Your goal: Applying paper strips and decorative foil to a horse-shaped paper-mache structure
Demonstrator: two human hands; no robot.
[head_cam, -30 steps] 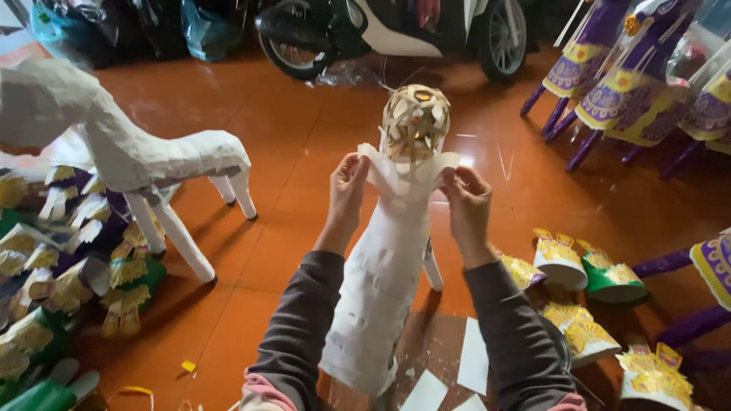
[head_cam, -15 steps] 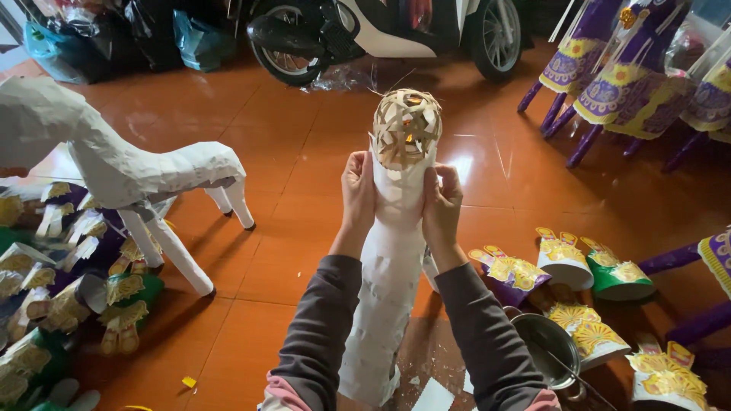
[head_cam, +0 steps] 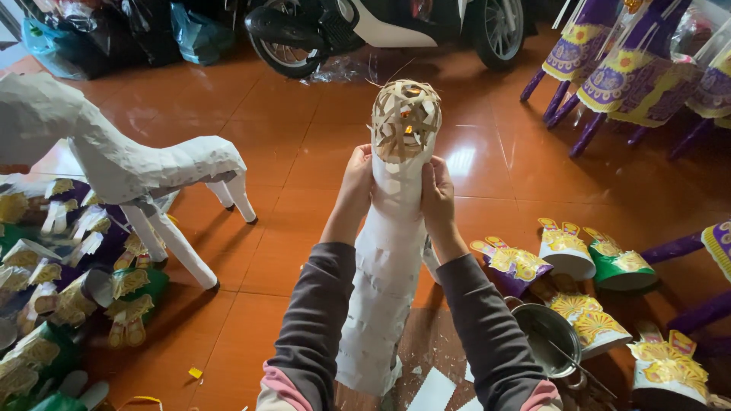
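A tall paper-covered animal figure (head_cam: 384, 289) stands on the orange tiled floor in front of me. Its white neck rises to a bare woven bamboo head (head_cam: 406, 120). My left hand (head_cam: 356, 183) presses flat on the left side of the neck, just under the head. My right hand (head_cam: 438, 192) presses on the right side, thumb across the white paper. Both hands wrap the neck between them. The figure's legs are mostly hidden behind my grey sleeves.
A finished white paper horse (head_cam: 114, 164) stands at left over a heap of green and gold paper hats (head_cam: 53, 304). More decorated hats (head_cam: 579, 259) and a metal bowl (head_cam: 550, 339) lie at right. Purple paper figures (head_cam: 609, 68) and a scooter (head_cam: 381, 27) stand behind.
My hands have come in from the loose paper edges and closed around the neck, smoothing the white paper against it. The figure now sits nearer the middle of the view.
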